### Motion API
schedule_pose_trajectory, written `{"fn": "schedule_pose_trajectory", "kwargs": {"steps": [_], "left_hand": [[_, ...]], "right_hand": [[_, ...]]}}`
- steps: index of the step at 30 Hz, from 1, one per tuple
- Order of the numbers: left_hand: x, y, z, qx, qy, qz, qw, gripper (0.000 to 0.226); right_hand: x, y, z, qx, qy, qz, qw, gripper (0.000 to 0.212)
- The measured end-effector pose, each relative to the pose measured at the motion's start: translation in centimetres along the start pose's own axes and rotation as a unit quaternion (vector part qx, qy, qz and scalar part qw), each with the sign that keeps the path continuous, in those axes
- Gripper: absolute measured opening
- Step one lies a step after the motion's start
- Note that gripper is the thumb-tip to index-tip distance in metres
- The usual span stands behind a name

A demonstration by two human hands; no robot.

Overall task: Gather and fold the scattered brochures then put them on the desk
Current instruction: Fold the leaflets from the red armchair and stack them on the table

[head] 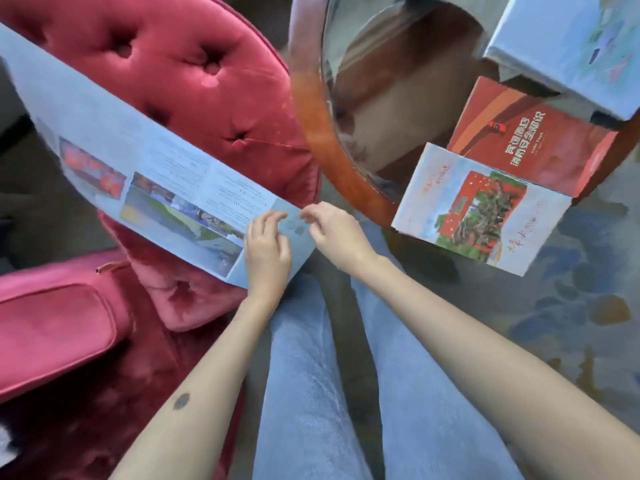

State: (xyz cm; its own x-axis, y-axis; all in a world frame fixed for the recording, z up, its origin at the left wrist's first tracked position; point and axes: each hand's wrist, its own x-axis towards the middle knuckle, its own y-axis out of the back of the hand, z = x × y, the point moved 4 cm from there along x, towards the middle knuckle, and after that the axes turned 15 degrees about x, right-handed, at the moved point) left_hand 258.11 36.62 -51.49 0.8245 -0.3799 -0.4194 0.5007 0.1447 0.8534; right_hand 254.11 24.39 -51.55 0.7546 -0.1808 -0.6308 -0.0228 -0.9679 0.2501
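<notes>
Just now the person stands between a red velvet armchair and a round glass-topped table, holding a long brochure opened out to its full length. The paper runs slantwise from the upper left, passing in front of the armchair's buttoned back, down to the two hands at the middle of the view. Its near half shows colour photographs and blocks of small print, too fine to read.

The left hand lies on the near end of the sheet with its fingers curled over the printed face, gripping it. The right hand is just beside it, thumb and fingertips brought together and pinching the last panel at its upper edge. The two hands are close but not touching each other.

On the table three more pieces lie near one another: a white brochure with a red picture, at the near wooden rim and jutting past it; a red booklet touching it just behind; and a pale brochure farther back at the right edge. Below the hands are the person's legs in light blue jeans, over a patterned carpet.
</notes>
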Motion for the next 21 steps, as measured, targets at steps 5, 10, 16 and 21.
{"fn": "schedule_pose_trajectory", "kwargs": {"steps": [5,10,16,21], "left_hand": [[-3.7,-1.8,-10.4,-0.042,0.22,-0.03,0.974,0.041],[-6.4,-5.3,-15.5,-0.259,0.517,-0.094,0.81,0.06],[-5.8,-7.1,-14.9,-0.43,0.59,-0.035,0.683,0.067],[-5.5,-7.0,-15.6,-0.465,0.62,-0.01,0.632,0.062]], "right_hand": [[4.1,-4.5,0.8,-0.073,-0.057,-0.005,0.996,0.043],[6.1,-7.5,2.1,-0.172,-0.064,-0.061,0.981,0.046],[8.0,-8.0,2.6,-0.23,-0.048,0.005,0.972,0.045],[9.0,-7.0,2.1,-0.147,-0.106,0.022,0.983,0.032]]}}
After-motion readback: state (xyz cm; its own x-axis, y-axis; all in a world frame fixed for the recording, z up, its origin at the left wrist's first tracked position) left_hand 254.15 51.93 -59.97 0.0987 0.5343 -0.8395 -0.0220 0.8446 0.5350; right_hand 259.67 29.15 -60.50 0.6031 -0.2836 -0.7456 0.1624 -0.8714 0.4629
